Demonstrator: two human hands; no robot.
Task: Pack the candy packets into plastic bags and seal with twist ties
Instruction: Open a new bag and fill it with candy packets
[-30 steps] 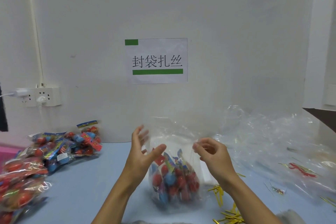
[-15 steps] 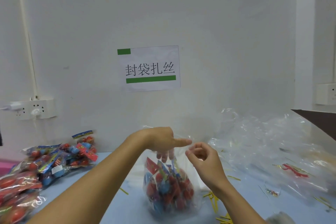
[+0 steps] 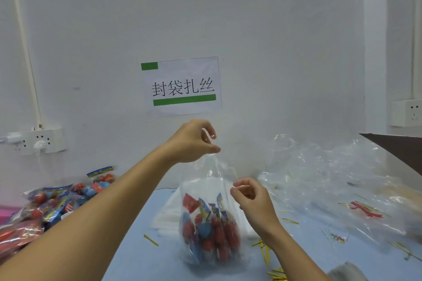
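Left hand (image 3: 194, 141), raised on an outstretched forearm, pinches the gathered top of the clear plastic bag (image 3: 212, 191) between curled fingers and thumb. Right hand (image 3: 253, 201), at 4 o'clock below it, fingers curled beside the bag's neck; any hold cannot be told. Candy packets (image 3: 210, 230) fill the bag's bottom on the blue table (image 3: 141, 262).

1. A clear plastic bag (image 3: 211, 230) stands upright near the middle of the table, its lower half full of red and blue candy packets (image 3: 209, 227), its gathered neck drawn upward.
2. More candy packets lie in a loose heap (image 3: 45, 207) at far left.
3. Yellow twist ties (image 3: 265, 250) lie scattered just right of the bag.
4. Empty clear bags (image 3: 331, 180) are piled at right.
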